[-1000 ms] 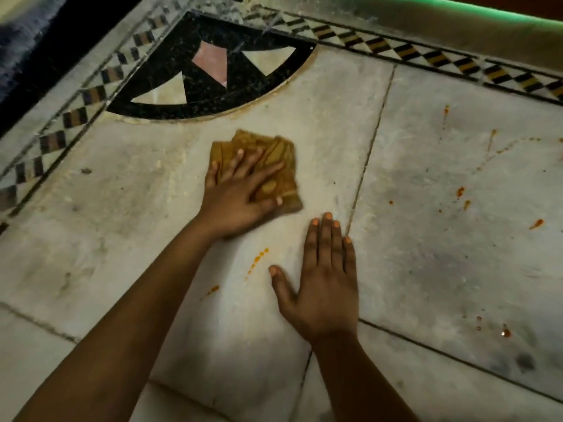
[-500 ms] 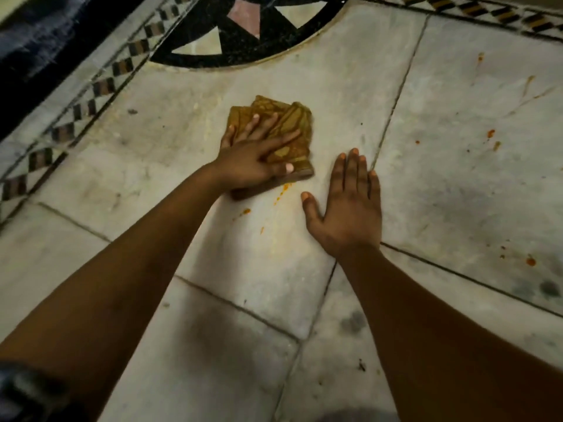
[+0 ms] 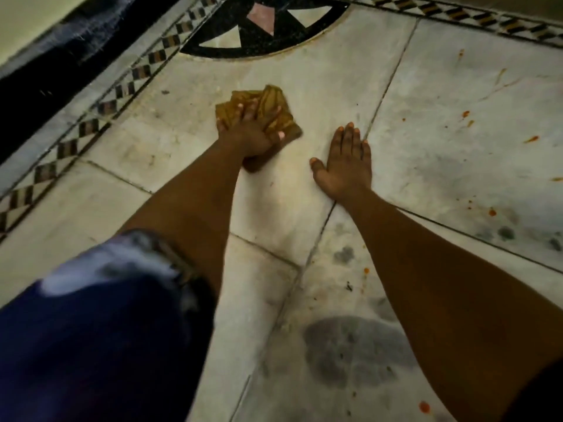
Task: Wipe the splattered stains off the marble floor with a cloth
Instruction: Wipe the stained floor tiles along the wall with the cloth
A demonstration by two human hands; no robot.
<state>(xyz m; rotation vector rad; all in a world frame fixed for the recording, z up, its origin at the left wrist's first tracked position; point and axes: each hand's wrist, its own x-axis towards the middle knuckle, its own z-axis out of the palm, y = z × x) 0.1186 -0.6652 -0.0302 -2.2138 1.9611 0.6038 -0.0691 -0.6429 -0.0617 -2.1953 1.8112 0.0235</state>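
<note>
The cloth (image 3: 268,112), a crumpled mustard-brown rag, lies on the pale marble floor (image 3: 320,86) near the middle of one slab, between the black inlay (image 3: 262,28) beyond it and a grout seam (image 3: 387,86) to its right. The left hand (image 3: 249,134) lies on top of the cloth, its fingers (image 3: 248,112) spread forward over the folds and pressing it down; the cloth's near part is hidden under the palm, and motion blur softens its right corner, so its true outline is hard to make out. The right hand (image 3: 345,161) lies flat on the bare marble just right of the cloth, apart from it, fingers straight and together, thumb out, grasping nothing; its fingertips reach the seam. Open slab runs on every side of the cloth: left toward the checkered border (image 3: 100,108) and the dark wall base (image 3: 45,86), ahead to the inlay, right across the seam. On the slab to the right lie orange stains (image 3: 531,139), scattered as drops and streaks, well apart from the cloth, with a few more by the right forearm and at the bottom edge. A dark grey smudge (image 3: 356,351) marks the near floor. A blurred blue sleeve (image 3: 100,339) fills the lower left and hides the floor there.
</note>
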